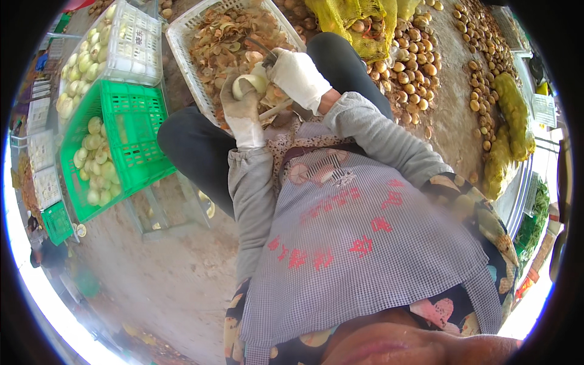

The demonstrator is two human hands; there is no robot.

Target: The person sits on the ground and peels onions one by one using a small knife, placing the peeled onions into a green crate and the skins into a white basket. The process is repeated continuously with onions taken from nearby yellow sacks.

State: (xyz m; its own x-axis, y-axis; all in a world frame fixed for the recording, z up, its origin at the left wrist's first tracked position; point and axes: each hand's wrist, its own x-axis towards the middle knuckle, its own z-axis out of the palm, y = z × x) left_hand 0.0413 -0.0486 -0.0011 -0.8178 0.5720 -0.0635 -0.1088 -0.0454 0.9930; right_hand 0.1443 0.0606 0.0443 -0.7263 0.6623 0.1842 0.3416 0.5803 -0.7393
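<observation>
My left hand (pixel 241 106), in a soiled white glove, is closed around a pale peeled onion (pixel 252 86). My right hand (pixel 297 77), gloved in white, is close against the onion's right side. A thin, dark, curved blade (pixel 261 46) sticks out beyond its fingers; its grip is hidden. Both hands are over a white plastic crate (pixel 186 64) between my knees. Loose brown onion skins (pixel 219 41) fill that crate. A pale bar (pixel 276 109) crosses near its close edge, below the hands.
To the left, a green plastic crate (pixel 137 123) and a white crate (pixel 134 43) hold peeled onions. The green crate rests by a metal stand (pixel 157 214). Unpeeled onions (pixel 413 68) lie heaped at the right, beside a yellow mesh sack (pixel 356 23). More filled sacks (pixel 513 114) lie farther right.
</observation>
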